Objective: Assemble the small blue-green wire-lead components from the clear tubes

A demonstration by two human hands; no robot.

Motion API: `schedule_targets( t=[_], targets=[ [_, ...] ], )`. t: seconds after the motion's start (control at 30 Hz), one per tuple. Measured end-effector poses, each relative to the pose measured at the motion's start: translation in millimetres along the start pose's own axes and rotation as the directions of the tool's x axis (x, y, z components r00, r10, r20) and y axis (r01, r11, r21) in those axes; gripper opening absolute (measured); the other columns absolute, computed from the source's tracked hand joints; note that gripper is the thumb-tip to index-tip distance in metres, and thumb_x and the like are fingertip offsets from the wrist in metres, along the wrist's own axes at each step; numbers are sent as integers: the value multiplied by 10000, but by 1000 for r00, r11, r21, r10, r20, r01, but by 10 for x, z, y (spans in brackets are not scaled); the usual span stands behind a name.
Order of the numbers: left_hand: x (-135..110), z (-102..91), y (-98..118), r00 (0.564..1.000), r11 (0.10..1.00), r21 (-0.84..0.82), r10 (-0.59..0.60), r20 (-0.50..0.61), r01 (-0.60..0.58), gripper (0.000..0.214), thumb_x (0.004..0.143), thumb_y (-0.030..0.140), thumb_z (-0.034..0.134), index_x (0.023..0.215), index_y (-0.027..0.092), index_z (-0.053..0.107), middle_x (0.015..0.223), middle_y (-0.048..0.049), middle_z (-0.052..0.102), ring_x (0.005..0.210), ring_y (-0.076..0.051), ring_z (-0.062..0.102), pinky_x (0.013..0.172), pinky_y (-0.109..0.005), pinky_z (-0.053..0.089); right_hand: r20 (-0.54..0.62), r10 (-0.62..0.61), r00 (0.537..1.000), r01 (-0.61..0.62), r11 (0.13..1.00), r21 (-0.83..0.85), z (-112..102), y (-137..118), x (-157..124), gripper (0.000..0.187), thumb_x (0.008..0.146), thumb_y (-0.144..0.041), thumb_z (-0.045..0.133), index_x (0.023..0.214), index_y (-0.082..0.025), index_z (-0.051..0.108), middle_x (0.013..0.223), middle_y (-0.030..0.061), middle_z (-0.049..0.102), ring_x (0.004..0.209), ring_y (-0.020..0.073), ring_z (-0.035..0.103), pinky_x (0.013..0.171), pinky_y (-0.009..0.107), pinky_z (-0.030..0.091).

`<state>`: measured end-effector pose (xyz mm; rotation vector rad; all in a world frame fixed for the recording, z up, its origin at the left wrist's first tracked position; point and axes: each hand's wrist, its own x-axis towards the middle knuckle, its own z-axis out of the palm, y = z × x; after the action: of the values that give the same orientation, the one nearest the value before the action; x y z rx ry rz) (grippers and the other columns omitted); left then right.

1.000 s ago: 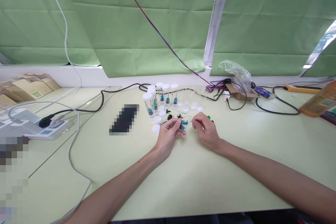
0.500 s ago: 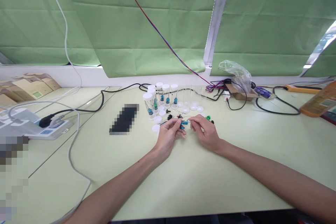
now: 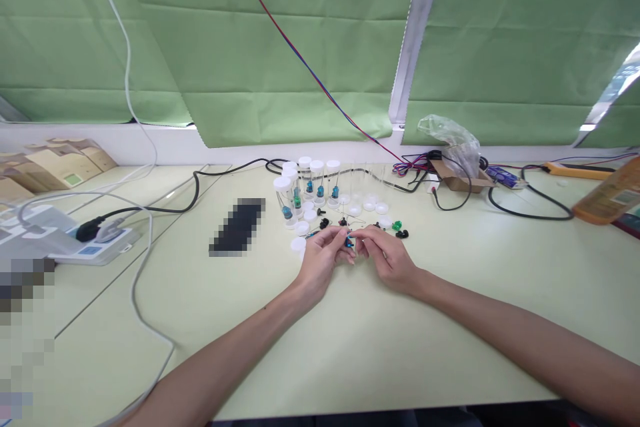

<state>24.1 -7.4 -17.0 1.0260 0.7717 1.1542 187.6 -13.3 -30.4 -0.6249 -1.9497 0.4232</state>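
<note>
Between my two hands is a small blue part (image 3: 349,241), mostly covered by fingers; its exact kind is too small to tell. My left hand (image 3: 323,257) pinches it between thumb and fingers. From the other side my right hand (image 3: 393,259) meets it, thumb and index finger closed at its edge. Just beyond lie small black pieces (image 3: 325,223), a green piece (image 3: 397,225) and more black pieces (image 3: 402,234). Behind them stand several clear tubes with white caps (image 3: 317,165), holding blue or green pieces with thin stems. White round caps (image 3: 301,228) lie around the tubes.
A dark pixelated rectangle (image 3: 237,227) lies left of the tubes. A power strip (image 3: 95,250) with plugs and a white cable (image 3: 134,293) occupy the left side. Toward the back right are a cardboard box (image 3: 463,181), black cables and an orange bottle (image 3: 607,193).
My right hand has moved slightly left, closing the gap so its fingertips reach the blue part. The black pieces at its right show more fully. My left hand stays nearly in place.
</note>
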Motion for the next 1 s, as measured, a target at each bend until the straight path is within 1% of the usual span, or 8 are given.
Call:
schedule_targets(
  t=[0.27,0.53,0.73,1.0],
  targets=[
    [-5,15,12,1000,1000,1,-5,8,5,250,773,378,719,796,134,665,647,-18,644,557,-113,586,530,-220,500,-21,-27,999,27,999,19,6,-42,15,273,1006,-168,360,1128,-207,601,800,48,589,753,169,555,691,324,482],
    [-8,19,15,1000,1000,5,20,14,-20,222,776,354,721,798,136,679,654,-14,641,557,-113,594,520,-220,509,-37,-94,995,95,995,18,18,-61,11,267,983,-118,391,1133,-205,594,819,52,604,769,168,571,686,319,497],
    [-6,20,6,999,999,13,39,15,-39,224,772,353,727,809,136,685,658,-11,641,547,-108,591,523,-224,511,-40,-115,993,115,993,-13,22,-51,-3,249,968,-105,416,1122,-192,591,827,56,615,777,167,577,695,319,507],
    [-6,11,-6,998,998,28,64,5,-64,221,769,353,728,817,141,685,676,-5,635,549,-109,588,532,-236,513,-46,-139,989,138,990,-12,24,-43,-4,261,950,-78,441,1131,-194,588,842,59,624,787,166,579,712,326,509]
  ],
)
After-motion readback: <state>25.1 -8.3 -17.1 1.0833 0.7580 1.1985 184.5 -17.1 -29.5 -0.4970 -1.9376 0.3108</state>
